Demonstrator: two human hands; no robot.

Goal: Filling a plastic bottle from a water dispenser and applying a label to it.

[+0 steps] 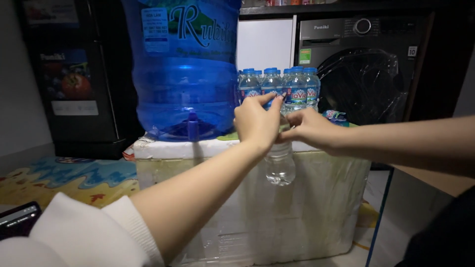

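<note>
I see blue jug (183, 69), clear bottle (280, 165), blue-capped bottles (279, 81), white foam box (277, 207), dark grey washer (363, 64), wave-patterned mat (74, 178).

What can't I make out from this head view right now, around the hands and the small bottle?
Head view:
- Small clear bottle: cap and neck hidden by left hand and right hand.
- Large blue water jug: top cut off by frame edge.
- Dark phone: cut off at left edge.

A big blue water jug (184, 69) with a tap stands on the white foam box's (316, 207) left end; a pack of small bottles (279, 84) sits behind. A dark washing machine (363, 64) stands beyond, a patterned mat (69, 180) on the floor.
</note>
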